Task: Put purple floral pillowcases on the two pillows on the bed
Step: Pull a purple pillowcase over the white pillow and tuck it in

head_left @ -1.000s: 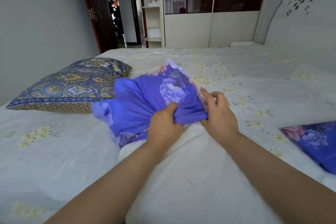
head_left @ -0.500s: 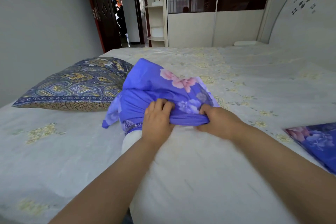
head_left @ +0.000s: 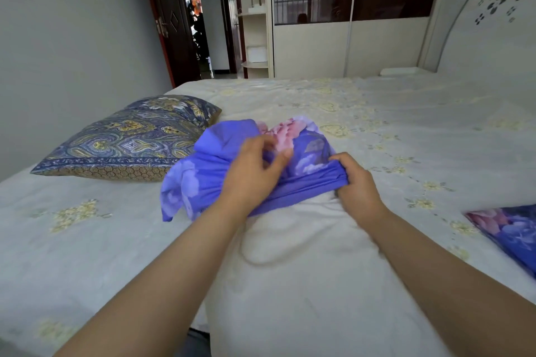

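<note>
Purple floral pillowcase [head_left: 232, 171] bunched over far end of white pillow [head_left: 304, 269] on bed [head_left: 87, 240]. Right hand [head_left: 358, 182] grips its gathered edge. Left hand [head_left: 255, 165] rests on it, fingers loosely curled, grip unclear.

Bare forearms, no sleeves, bare hands [head_left: 304, 174]

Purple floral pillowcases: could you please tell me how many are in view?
2. One pillowcase is bunched over the white pillow's far end, between both hands; another lies at the right edge, partly cut off.
</note>
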`<state>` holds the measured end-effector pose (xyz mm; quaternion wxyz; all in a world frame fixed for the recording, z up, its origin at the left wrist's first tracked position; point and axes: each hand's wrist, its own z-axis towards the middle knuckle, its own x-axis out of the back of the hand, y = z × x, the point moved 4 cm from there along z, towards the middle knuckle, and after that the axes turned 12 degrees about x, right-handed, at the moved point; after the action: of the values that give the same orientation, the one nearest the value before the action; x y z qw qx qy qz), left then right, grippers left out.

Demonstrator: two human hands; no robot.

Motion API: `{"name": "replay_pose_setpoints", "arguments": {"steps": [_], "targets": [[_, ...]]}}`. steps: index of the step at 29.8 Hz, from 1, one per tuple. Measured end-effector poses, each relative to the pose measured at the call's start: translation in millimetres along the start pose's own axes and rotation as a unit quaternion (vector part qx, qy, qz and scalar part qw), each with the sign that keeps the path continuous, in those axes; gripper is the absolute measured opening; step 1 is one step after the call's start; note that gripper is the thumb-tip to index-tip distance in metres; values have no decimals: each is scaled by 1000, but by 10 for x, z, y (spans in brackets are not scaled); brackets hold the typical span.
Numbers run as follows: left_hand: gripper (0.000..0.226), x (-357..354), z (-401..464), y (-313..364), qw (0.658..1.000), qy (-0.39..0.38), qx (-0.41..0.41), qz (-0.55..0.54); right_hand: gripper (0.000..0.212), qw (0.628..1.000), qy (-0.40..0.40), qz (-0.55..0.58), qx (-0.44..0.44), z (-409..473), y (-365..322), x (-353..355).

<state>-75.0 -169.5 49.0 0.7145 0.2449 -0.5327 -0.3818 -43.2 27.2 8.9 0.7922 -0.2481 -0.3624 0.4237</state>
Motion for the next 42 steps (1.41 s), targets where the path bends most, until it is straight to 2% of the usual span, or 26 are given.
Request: {"name": "replay_pose_setpoints", "arguments": {"steps": [2, 3, 5, 8, 10, 12, 13, 14, 15, 16, 17, 20, 21, 23, 24, 26, 27, 29, 30, 32, 34, 35, 37, 39, 42], "targets": [[59, 252, 247, 11, 985, 113, 14, 132, 40, 1000, -29, -4, 9, -29, -63, -50], [70, 342, 377, -15, 976, 124, 47, 175, 37, 999, -38, 0, 10, -29, -93, -69], [85, 480, 620, -86, 960, 91, 141, 224, 32, 998, -57, 3, 28, -20, -174, -97], [84, 563, 824, -144, 949, -55, 225, 213, 46, 995, -83, 28, 43, -25, -231, -130], [53, 573, 849, -104, 962, -114, 194, 156, 54, 993, -96, 54, 37, -10, -249, -130], [18, 642, 907, 62, 992, -61, 114, 7, 57, 992, -105, 65, 35, 23, -230, -145], [13, 736, 941, 195, 994, -5, 66, -87, 59, 991, -112, 64, 29, 33, -227, -176], [13, 826, 991, 352, 980, 29, 28, -194, 60, 991, -118, 62, 22, 38, -229, -224], [11, 881, 1024, 520, 955, 23, 11, -294, 59, 991, -122, 50, 24, 42, -225, -273], [12, 867, 1046, 677, 932, -12, 11, -363, 56, 992, -119, 24, 43, 51, -220, -322], [15, 807, 1026, 779, 921, -49, 27, -386, 51, 992, -111, -4, 67, 50, -221, -360], [21, 405, 926, 692, 930, -198, 108, -291, 47, 995, -78, 0, 68, 59, -222, -341], [35, 322, 862, 578, 929, -233, 139, -251, 50, 995, -79, -2, 66, 59, -242, -311], [74, 285, 854, 364, 925, -234, 187, -232, 52, 991, -122, -18, 57, 66, -260, -281], [79, 321, 879, 301, 921, -211, 207, -256, 49, 986, -161, -7, 41, 87, -272, -261], [58, 407, 940, 238, 930, -161, 215, -252, 38, 966, -241, 81, -37, 157, -358, -171], [42, 437, 948, 238, 947, -153, 197, -202, 32, 952, -261, 130, -92, 205, -383, -125], [22, 447, 915, 263, 966, -170, 156, -114, 39, 945, -247, 151, -151, 342, -431, -70], [22, 438, 901, 267, 964, -191, 149, -108, 45, 955, -231, 119, -146, 425, -436, -81], [24, 437, 878, 277, 953, -230, 151, -127, 54, 977, -203, -6, -70, 595, -479, -202], [24, 472, 883, 243, 955, -239, 144, -99, 34, 985, -158, -66, -14, 700, -521, -365], [25, 507, 899, 218, 959, -232, 146, -74, 27, 990, -136, -44, -11, 741, -532, -416], [29, 588, 901, 160, 965, -219, 142, 6, 37, 992, -107, 50, -34, 791, -507, -478], [29, 651, 909, 159, 962, -214, 110, 125, 38, 986, -101, 116, -61, 777, -478, -500], [30, 695, 886, 225, 936, -253, 70, 235, 37, 993, -75, 77, -43, 687, -366, -496]]}}
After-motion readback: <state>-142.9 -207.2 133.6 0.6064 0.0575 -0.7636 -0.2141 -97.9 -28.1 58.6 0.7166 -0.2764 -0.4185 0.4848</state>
